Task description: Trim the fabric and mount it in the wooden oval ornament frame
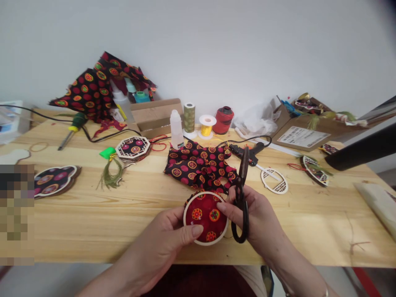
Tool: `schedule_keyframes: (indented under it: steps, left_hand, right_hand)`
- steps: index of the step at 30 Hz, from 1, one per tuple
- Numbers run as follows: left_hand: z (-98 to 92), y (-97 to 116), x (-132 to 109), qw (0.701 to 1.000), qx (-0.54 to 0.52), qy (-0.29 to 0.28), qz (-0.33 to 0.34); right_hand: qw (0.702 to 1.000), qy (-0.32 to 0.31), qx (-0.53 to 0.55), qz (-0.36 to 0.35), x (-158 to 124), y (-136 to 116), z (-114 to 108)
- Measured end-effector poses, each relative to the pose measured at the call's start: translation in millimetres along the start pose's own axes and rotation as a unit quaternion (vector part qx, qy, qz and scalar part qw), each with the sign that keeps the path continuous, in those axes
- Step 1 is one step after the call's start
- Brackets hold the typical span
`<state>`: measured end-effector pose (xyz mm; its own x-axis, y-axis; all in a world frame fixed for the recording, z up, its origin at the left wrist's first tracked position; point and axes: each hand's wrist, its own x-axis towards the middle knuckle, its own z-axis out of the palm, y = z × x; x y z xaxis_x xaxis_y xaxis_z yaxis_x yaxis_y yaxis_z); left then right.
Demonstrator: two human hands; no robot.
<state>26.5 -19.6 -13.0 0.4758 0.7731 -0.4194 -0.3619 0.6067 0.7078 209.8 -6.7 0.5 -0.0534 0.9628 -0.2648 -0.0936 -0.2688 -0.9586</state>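
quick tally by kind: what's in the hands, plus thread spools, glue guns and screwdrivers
thread spools: 3 (olive spool, yellow spool, red spool)
scissors: 1, in the right hand
round fabric-covered frame: 1, in the left hand
glue gun: 1
screwdriver: 1
total: 7

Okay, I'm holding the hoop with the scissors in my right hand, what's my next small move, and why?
Probably open the scissors and bring their tips to the fabric bunched at the far rim of the hoop. The blades look shut and point away from you. The right hand also touches the hoop with its free fingers, and the left hand steadies its left side.
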Motion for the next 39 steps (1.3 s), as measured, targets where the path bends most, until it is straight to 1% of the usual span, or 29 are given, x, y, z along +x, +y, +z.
schedule_keyframes:
  steps: [3,6,12,18,21,27,33,39]
  left_hand:
    - [1.5,-1.8,-0.2,0.999,0.026,0.016,0.018]
    - [3.5,-1.5,-1.1,0.999,0.022,0.029,0.026]
    - [9.6,-0.5,-1.5,0.999,-0.014,0.046,0.017]
    - [9.2,-0.8,0.3,0.995,0.006,0.095,0.01]
    - [9.0,0.6,0.9,0.994,0.019,0.107,0.008]
    - [11.2,3.7,0.7,0.992,0.044,0.119,0.002]
    - [6.7,1.1,0.3,0.991,0.048,0.122,0.002]
    - [9.5,0.8,0.4,0.989,0.062,0.131,0.006]
  right_hand:
    - [1.0,0.009,0.001,0.002,-0.7,1.3,0.7]
    - [1.0,0.016,0.0,0.0,-1.7,3.2,1.1]
    - [0.999,0.028,0.017,0.021,-3.8,6.3,6.3]
    - [0.999,0.032,0.013,-0.009,-3.1,8.6,10.5]
    - [1.0,0.026,0.01,-0.004,-3.0,8.9,11.1]
    - [1.0,0.028,0.005,-0.006,-5.3,8.2,11.6]
    - [0.999,0.049,-0.012,-0.017,-6.2,8.5,12.0]
    - [0.999,0.031,0.012,-0.004,-8.5,9.5,14.1]
